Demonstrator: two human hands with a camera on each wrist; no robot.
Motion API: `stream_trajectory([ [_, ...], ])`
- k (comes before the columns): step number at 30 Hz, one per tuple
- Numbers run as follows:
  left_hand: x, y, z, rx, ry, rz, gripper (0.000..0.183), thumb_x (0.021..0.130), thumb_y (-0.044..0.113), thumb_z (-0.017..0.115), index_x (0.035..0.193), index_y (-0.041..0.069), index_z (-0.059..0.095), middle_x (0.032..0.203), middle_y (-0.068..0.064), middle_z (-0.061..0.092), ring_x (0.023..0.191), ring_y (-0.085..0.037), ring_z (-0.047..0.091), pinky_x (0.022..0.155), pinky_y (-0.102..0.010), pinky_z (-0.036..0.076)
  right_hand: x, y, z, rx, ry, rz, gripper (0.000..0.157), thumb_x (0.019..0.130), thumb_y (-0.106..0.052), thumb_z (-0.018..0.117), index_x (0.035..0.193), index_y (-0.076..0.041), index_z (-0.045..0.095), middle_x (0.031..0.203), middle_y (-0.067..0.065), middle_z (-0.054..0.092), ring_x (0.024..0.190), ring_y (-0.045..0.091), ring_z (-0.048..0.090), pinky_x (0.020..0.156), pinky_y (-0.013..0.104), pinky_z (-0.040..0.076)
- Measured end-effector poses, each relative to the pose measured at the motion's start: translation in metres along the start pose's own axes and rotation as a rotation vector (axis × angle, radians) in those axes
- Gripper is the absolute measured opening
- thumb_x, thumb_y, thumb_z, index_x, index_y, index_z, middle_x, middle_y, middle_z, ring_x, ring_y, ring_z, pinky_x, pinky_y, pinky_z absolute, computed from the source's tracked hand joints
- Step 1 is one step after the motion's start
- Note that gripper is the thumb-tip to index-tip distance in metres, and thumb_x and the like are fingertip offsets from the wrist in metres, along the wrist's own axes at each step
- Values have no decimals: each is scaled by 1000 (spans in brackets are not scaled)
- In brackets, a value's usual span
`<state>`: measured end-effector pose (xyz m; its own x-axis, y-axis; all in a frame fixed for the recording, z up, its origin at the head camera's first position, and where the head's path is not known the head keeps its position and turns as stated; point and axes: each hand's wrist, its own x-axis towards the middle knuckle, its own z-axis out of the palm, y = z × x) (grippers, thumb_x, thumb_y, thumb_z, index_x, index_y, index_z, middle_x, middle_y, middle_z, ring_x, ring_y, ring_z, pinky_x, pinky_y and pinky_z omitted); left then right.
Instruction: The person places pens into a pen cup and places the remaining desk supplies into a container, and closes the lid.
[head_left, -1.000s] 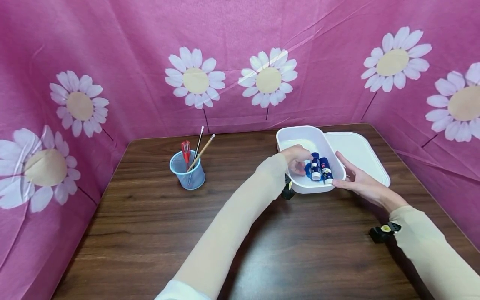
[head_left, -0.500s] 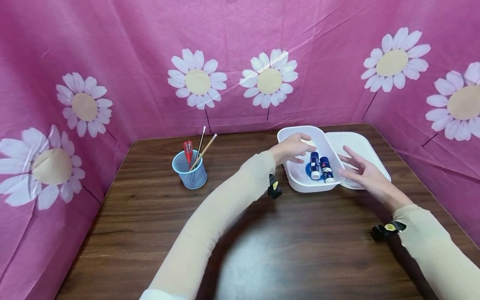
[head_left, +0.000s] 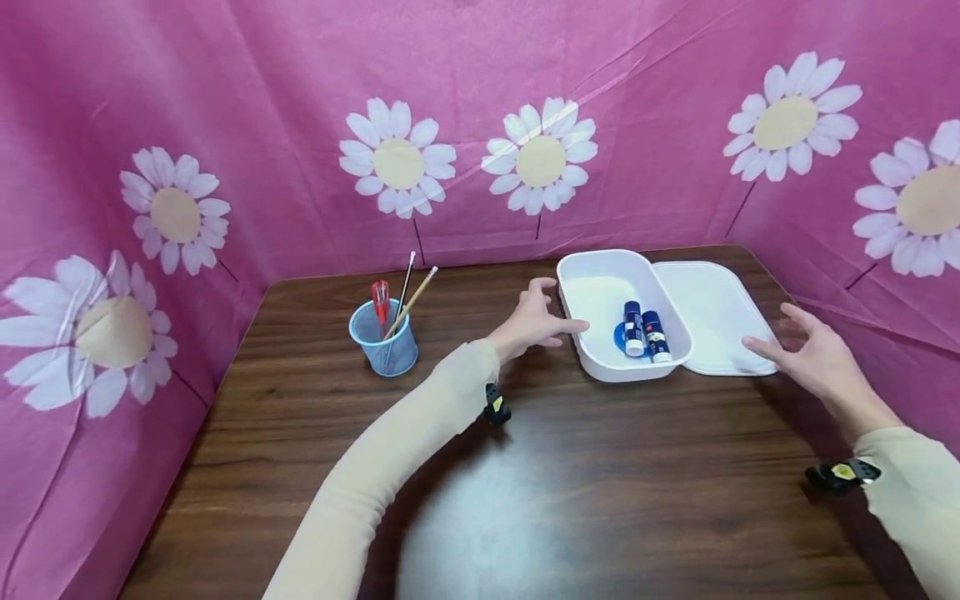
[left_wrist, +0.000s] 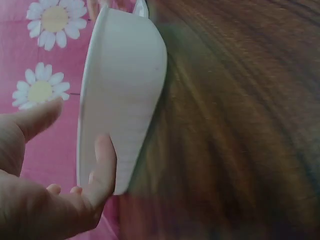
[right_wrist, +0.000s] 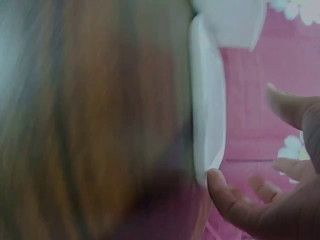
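A white plastic box (head_left: 600, 292) stands at the back right of the table, its top uncovered. Inside lie two blue-and-white glue sticks (head_left: 633, 328) and a round blue object (head_left: 619, 337) partly hidden under them. At the box's left side is my left hand (head_left: 531, 321), fingers spread, thumb overlapping the rim in the head view. In the left wrist view its fingers are beside the box wall (left_wrist: 127, 75) and grip nothing. A white lid (head_left: 720, 312) lies flat to the right of the box. My right hand (head_left: 821, 354), fingers apart, is by the lid's right edge, holding nothing.
A blue mesh pen cup (head_left: 386, 346) stands left on the wooden table (head_left: 600, 483), holding a red pen (head_left: 381, 302), a pencil (head_left: 417, 293) and a dark pencil (head_left: 406, 279). A pink flowered cloth (head_left: 465, 75) hangs around the table's back and sides.
My left hand has come out of the box and moved left to its outer side. The right hand has let go of the box's right edge and moved right, past the lid.
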<state>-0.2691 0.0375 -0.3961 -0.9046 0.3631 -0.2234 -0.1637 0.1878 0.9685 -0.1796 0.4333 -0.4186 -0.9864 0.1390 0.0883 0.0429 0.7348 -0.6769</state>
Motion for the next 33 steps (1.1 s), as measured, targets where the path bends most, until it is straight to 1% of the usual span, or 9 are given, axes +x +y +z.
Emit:
stream_trajectory([
  [3,0,-9,-3,-111,-37,-52,99,80,12,88,154,19,23,151,-21,28,116,-32,59,77,-40,64,0,9,-6,-147,-59,30,103,93,-43,72,155,12,12,136,49,39,106,58,58,89,61,48],
  [4,0,-11,-4,-135,-50,-66,100,80,11,88,154,20,23,150,-21,29,113,-32,61,77,-39,64,0,11,-7,-146,-84,46,105,93,-44,72,155,13,9,136,51,36,99,55,63,88,65,47],
  [7,2,-18,-5,-180,-93,-80,104,78,9,89,155,20,20,145,-22,33,106,-36,65,77,-42,64,2,16,-7,-113,-164,99,112,93,-45,72,154,14,-2,135,53,31,76,38,72,75,42,58],
  [10,4,-22,-4,-180,-136,-67,106,78,8,89,156,19,18,136,-21,42,98,-32,68,77,-44,63,6,18,-6,-87,-205,112,113,93,-42,73,151,17,-4,132,53,33,69,27,72,57,24,57],
  [18,5,-22,2,-215,-176,-70,101,79,-2,85,154,21,22,114,-16,54,84,-25,69,77,-45,63,15,19,-5,-148,-303,108,105,93,-41,73,145,26,10,123,52,43,79,29,69,61,34,63],
  [22,7,-23,4,-290,-186,-98,100,79,-9,82,153,22,24,109,-16,54,80,-27,70,76,-47,63,15,23,-6,-104,-324,119,87,91,-32,76,139,24,30,105,38,57,76,17,64,63,31,62],
  [27,7,-24,7,-318,-195,-100,99,79,-12,80,153,22,24,105,-15,55,77,-28,69,74,-45,64,14,29,-10,203,-354,197,78,94,-18,75,141,24,29,95,-2,64,79,-2,61,74,31,63],
  [32,7,-24,8,-324,-203,-97,98,80,-12,80,153,22,24,105,-15,57,76,-29,70,74,-44,64,10,35,-12,766,-366,363,96,93,6,68,154,14,-7,95,-5,68,86,12,70,83,42,61],
  [33,7,-24,8,-325,-204,-96,97,80,-12,80,153,22,24,104,-15,56,76,-29,69,74,-44,64,9,36,-12,849,-363,384,94,94,9,66,156,9,-4,96,-4,69,86,15,71,84,43,61],
])
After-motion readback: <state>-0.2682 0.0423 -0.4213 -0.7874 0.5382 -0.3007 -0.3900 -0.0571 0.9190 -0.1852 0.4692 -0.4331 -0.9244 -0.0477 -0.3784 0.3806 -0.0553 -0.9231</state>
